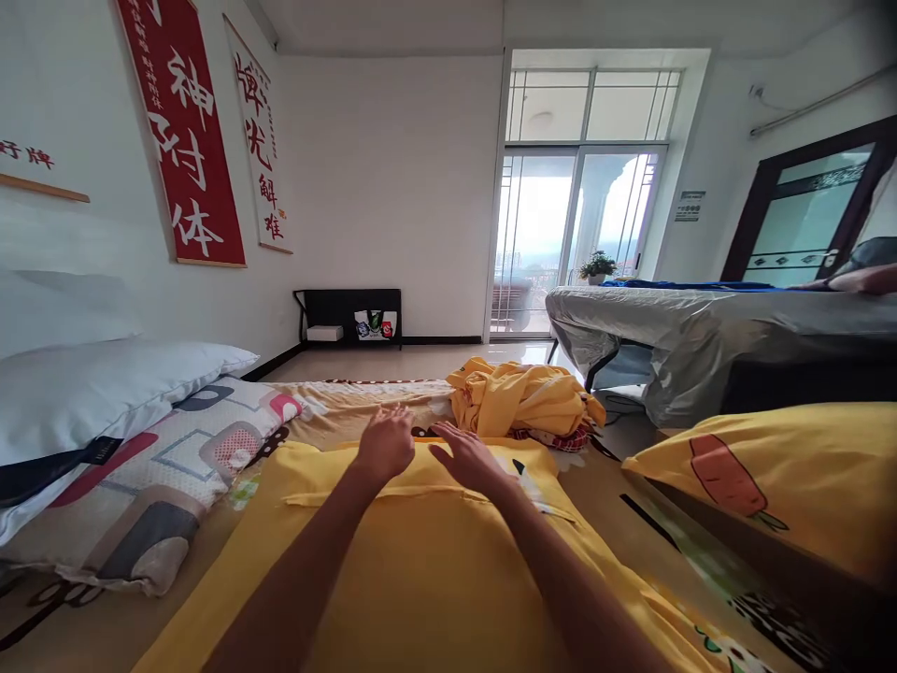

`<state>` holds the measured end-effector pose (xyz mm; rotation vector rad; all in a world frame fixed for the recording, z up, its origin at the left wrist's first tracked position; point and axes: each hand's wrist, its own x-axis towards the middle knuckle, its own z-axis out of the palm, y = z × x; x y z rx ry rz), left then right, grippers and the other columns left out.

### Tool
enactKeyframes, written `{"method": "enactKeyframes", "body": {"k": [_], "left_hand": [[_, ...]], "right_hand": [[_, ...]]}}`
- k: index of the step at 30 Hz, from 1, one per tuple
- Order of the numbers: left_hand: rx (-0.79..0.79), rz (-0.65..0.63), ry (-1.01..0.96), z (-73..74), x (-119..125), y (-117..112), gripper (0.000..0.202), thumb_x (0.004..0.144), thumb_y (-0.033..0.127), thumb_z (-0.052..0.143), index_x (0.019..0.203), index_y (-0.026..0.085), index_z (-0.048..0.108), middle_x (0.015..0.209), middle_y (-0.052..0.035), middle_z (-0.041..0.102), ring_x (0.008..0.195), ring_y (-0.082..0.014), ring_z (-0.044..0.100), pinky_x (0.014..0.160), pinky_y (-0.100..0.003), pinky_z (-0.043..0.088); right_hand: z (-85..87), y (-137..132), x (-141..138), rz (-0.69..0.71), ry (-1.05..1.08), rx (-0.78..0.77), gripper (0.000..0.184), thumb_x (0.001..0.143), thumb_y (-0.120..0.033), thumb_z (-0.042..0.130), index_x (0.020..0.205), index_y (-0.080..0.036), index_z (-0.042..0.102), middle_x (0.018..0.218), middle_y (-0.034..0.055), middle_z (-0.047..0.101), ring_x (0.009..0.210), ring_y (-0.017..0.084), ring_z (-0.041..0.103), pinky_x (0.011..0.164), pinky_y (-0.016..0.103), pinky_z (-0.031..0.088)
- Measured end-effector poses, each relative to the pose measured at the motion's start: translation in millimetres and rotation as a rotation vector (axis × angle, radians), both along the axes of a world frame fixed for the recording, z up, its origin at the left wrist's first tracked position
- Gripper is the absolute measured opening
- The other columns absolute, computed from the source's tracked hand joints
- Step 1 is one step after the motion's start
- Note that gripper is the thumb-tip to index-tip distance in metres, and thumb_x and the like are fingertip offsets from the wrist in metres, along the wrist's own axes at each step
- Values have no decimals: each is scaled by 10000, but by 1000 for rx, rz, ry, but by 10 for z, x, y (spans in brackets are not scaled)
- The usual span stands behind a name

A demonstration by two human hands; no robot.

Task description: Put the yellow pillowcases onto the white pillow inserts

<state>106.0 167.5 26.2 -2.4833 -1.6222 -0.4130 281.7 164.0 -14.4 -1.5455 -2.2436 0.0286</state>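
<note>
A yellow garment (420, 570) lies spread flat on the bed in front of me. My left hand (384, 441) rests on its far edge with fingers stretched out, holding nothing. Beside it my right hand (468, 460) lies flat on the same garment, fingers extended and apart. Just beyond both hands sits a crumpled pile of yellow clothes (522, 400) with a bit of red patterned cloth under it.
A white pillow (91, 388) and a patterned pillow (182, 458) lie at the left. A yellow carrot-print pillow (777, 477) is at the right. A grey-covered bed (701, 327) stands beyond, with another person's arm (851, 279) on it. Red banners hang on the left wall.
</note>
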Motion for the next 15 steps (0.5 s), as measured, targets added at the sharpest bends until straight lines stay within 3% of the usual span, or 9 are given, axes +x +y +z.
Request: {"method": "enactKeyframes", "body": {"k": [1, 3, 5, 7, 9, 11, 15], "left_hand": [[-44, 5, 5, -118, 122, 143, 484, 870, 141, 343, 1314, 84, 528, 1389, -146, 517, 1311, -246, 448, 1102, -423, 330], [-122, 23, 9, -501, 224, 324, 419, 903, 198, 345, 1184, 96, 637, 1255, -161, 628, 1200, -259, 559, 1040, -416, 410], [-136, 48, -12, -913, 194, 416, 454, 926, 246, 327, 1274, 92, 575, 1364, -159, 537, 1303, -254, 459, 1110, -428, 327], [-138, 70, -31, -1192, 87, 490, 495, 942, 293, 294, 1355, 109, 496, 1449, -137, 441, 1370, -235, 365, 1150, -431, 250], [-149, 94, -37, -1298, -82, 600, 521, 946, 352, 278, 1386, 142, 461, 1484, -110, 396, 1396, -223, 316, 1163, -443, 199], [-181, 145, -37, -1306, -318, 756, 546, 941, 421, 266, 1377, 166, 472, 1480, -100, 407, 1395, -233, 314, 1155, -471, 186], [-293, 304, -49, -1370, -925, 1093, 611, 922, 514, 201, 1280, 187, 573, 1387, -125, 524, 1303, -296, 450, 1074, -537, 292]], "right_hand": [[-97, 97, -129, -4, -11, -18, 410, 962, -357, 364, 1305, -215, 539, 1382, 81, 528, 1297, 217, 448, 1069, 388, 333], [-393, 214, -279, -16, -32, -56, 372, 962, -319, 345, 1199, -219, 614, 1273, 79, 617, 1207, 217, 533, 1021, 393, 376], [-687, 276, -302, -35, -34, -65, 385, 964, -319, 335, 1245, -221, 578, 1318, 73, 584, 1245, 204, 495, 1053, 396, 332], [-867, 344, -211, -60, -27, -71, 415, 965, -377, 326, 1295, -236, 534, 1380, 63, 531, 1296, 192, 435, 1089, 395, 272], [-930, 444, -14, -102, -20, -96, 457, 958, -451, 311, 1301, -242, 530, 1396, 67, 514, 1316, 203, 409, 1097, 416, 246], [-948, 557, 267, -163, -19, -144, 497, 953, -476, 284, 1302, -227, 535, 1394, 86, 515, 1316, 227, 410, 1091, 452, 244], [-1058, 690, 876, -300, -26, -254, 554, 954, -436, 229, 1372, -170, 475, 1443, 110, 450, 1358, 259, 354, 1092, 507, 232]]}}
